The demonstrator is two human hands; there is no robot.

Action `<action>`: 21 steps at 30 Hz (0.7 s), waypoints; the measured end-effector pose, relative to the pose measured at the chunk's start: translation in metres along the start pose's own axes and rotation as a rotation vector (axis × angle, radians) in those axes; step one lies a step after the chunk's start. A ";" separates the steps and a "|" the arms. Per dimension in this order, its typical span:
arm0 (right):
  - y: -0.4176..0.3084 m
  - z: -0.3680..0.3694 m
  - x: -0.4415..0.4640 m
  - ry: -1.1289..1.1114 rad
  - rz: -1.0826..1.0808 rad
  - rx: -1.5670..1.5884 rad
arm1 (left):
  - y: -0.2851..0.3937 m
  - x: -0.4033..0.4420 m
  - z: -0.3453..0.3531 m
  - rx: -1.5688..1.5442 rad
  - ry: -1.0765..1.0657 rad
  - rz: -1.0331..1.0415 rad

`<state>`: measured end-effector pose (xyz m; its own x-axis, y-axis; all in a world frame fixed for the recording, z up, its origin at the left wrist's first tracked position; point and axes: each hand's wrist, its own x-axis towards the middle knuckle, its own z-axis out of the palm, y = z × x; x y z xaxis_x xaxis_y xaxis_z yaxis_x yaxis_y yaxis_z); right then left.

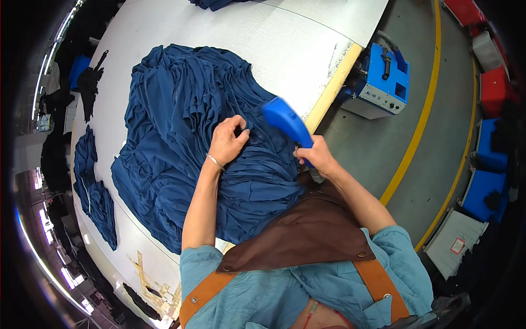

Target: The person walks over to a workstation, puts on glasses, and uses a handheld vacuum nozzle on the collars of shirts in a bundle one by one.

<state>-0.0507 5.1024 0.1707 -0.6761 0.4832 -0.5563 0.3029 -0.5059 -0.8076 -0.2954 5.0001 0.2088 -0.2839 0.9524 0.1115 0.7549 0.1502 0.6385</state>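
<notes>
A large heap of dark blue garments (181,109), gathered in many folds, covers the middle of the white table in front of me. My left hand (227,141) rests on the heap, its fingers curled in a pinch on the cloth. My right hand (319,156) is wrapped round the handle of a blue handheld tool (287,122). The tool's wide head points up and left, over the right edge of the heap and apart from my left hand. A grey hose end shows below the handle. What the tool's mouth looks like is hidden.
The white table (296,38) has a worn yellow edge at right. Beyond it, a blue machine (381,82) stands on the grey floor near yellow lines. Another dark blue garment (93,189) lies at left. Red and blue bins (490,145) line the far right.
</notes>
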 end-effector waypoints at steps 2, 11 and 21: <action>-0.001 0.006 -0.003 0.034 -0.057 0.075 | 0.004 -0.007 -0.007 -0.178 -0.074 -0.189; -0.008 0.011 0.002 -0.111 0.004 0.039 | 0.013 -0.006 -0.008 -0.408 0.031 -0.348; -0.016 0.016 -0.007 -0.062 -0.050 0.045 | 0.021 -0.014 -0.030 -0.339 -0.052 -0.334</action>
<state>-0.0619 5.0954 0.1902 -0.7304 0.4642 -0.5011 0.2379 -0.5148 -0.8236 -0.2934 4.9824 0.2436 -0.4415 0.8800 -0.1748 0.3894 0.3635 0.8463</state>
